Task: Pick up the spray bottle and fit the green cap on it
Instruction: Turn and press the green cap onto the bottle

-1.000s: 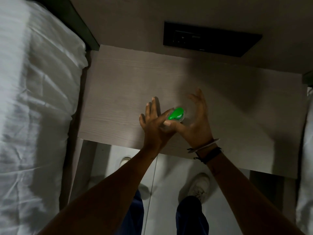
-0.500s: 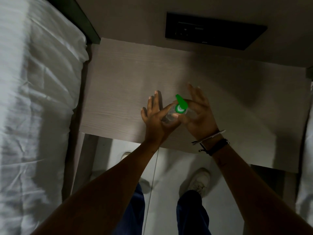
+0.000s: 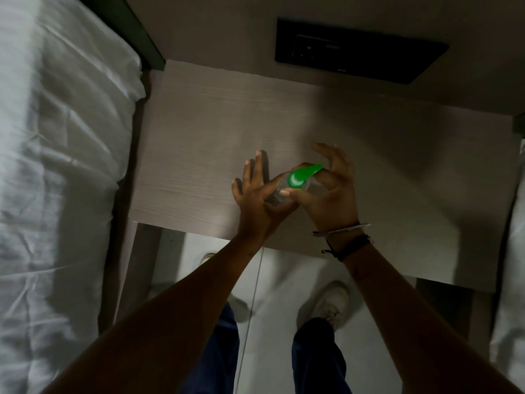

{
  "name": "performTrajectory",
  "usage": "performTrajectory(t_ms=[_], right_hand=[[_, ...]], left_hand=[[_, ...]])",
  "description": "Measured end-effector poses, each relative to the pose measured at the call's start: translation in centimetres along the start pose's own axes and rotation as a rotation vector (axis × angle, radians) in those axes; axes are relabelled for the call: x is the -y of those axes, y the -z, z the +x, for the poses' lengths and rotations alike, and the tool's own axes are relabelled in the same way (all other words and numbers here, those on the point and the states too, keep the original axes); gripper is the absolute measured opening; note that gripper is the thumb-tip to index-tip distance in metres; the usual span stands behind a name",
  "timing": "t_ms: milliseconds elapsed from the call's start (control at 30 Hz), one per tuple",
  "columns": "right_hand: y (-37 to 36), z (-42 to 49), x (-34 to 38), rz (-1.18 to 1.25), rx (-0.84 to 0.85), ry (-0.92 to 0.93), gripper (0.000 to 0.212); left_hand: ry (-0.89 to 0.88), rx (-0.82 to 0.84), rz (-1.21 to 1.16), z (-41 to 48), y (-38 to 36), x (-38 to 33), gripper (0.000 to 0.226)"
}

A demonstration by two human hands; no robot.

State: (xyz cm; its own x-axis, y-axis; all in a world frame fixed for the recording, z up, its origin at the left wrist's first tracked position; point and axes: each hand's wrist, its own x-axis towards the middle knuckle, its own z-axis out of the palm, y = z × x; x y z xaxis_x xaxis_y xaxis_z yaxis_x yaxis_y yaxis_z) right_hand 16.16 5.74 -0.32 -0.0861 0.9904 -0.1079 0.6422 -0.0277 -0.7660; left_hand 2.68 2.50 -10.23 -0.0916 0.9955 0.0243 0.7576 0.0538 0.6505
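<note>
Left hand (image 3: 257, 200) gripped clear spray bottle (image 3: 279, 193) w/ thumb, other fingers splayed, right hand (image 3: 329, 191) pinched green cap (image 3: 301, 175) atop bottle, remaining fingers half-open, above table (image 3: 199, 155)

Pale wood-grain table (image 3: 199, 143) between white beds (image 3: 56, 166); nothing visibly resting on its surface.

A pale wood-grain table (image 3: 199, 143) stands beside a bed with rumpled white sheets (image 3: 56, 180). A black switch panel (image 3: 358, 52) sits on the wall behind. White sneakers (image 3: 332, 305) stand on the floor below.
</note>
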Motion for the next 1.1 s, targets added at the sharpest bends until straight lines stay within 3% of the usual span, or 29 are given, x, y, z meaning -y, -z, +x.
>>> performTrajectory(t_ms=[133, 300, 533, 700, 800, 967, 1100], right_hand=[[-0.9, -0.5, 0.5, 0.141, -0.091, -0.075, 0.049], [0.4, -0.1, 0.3, 0.216, 0.095, -0.009, 0.076], [-0.4, -0.5, 0.1, 0.127, -0.033, 0.025, 0.048], [-2.0, -2.0, 1.6, 0.255, -0.270, 0.006, 0.067], [-2.1, -2.0, 1.9, 0.204, -0.258, -0.076, 0.043], [1.0, -2.3, 1.9, 0.019, -0.110, -0.047, 0.067], [3.0, -2.0, 3.1, -0.301, -0.205, 0.085, 0.036]], left_hand=[[-0.018, 0.023, 0.070, 0.2, 0.0, 0.0, 0.064], [-0.050, 0.048, -0.012, 0.5, 0.9, -0.1, 0.065], [-0.034, 0.082, -0.078, 1.0, 1.7, -1.0, 0.061], [-0.052, 0.092, -0.056, 1.2, 1.8, -0.9, 0.059], [-0.043, 0.136, -0.072, 1.4, 2.1, -0.6, 0.055], [-0.013, 0.333, -0.041, 2.7, 2.6, -0.3, 0.050], [-0.012, 0.483, -0.090, 4.0, 3.5, -0.4, 0.050]])
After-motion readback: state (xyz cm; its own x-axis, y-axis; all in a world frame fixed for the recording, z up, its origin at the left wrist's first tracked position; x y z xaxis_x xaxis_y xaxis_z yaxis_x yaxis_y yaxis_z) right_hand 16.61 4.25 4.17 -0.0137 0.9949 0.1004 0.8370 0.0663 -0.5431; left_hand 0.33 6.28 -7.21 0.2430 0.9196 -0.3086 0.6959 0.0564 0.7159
